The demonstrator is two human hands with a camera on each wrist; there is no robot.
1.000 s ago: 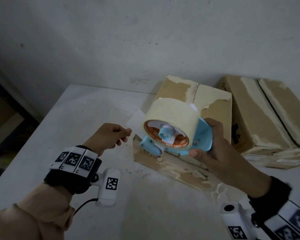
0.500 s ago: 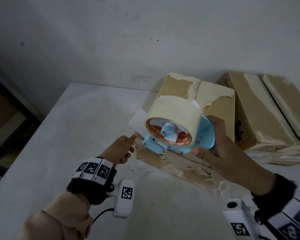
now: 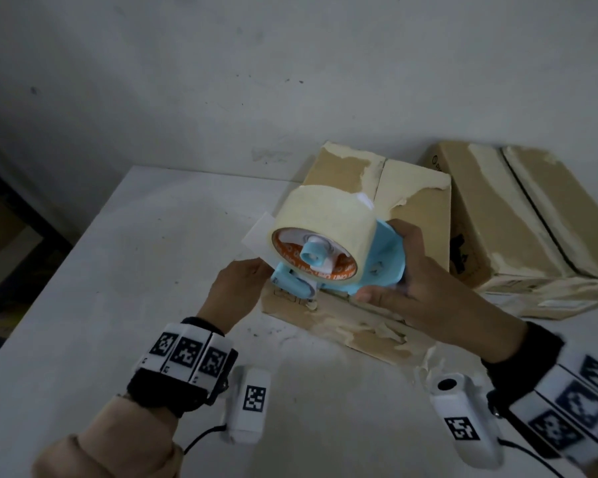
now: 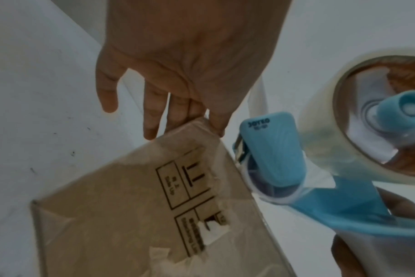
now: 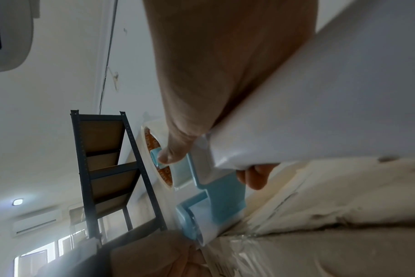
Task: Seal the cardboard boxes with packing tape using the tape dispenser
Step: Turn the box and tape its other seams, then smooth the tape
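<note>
Here the right hand (image 3: 425,288) grips the handle of a blue tape dispenser (image 3: 377,267), fingers and thumb curled round it, and holds its front end down at the near left corner of a cardboard box (image 3: 415,198) on the white table (image 3: 101,270). A fat roll of pale tape (image 3: 321,215) sits on the dispenser's hub, its orange core facing the head camera. The left hand (image 3: 235,288) is at that same corner of the box, just beside the dispenser's nose; from the left wrist view its fingers (image 4: 152,120) are nearly straight and a little spread, their tips touching the upper edge of the box's side wall, and they hold nothing. That wall carries printed handling marks and torn patches where old tape came off. The top flaps of the box are closed, with ragged pale strips along the seam. A second cardboard box (image 3: 518,219) lies tilted to the right of the first, close against it, with a dark line along its top. Behind, in the right wrist view, stands a dark metal shelf (image 5: 107,168).
</note>
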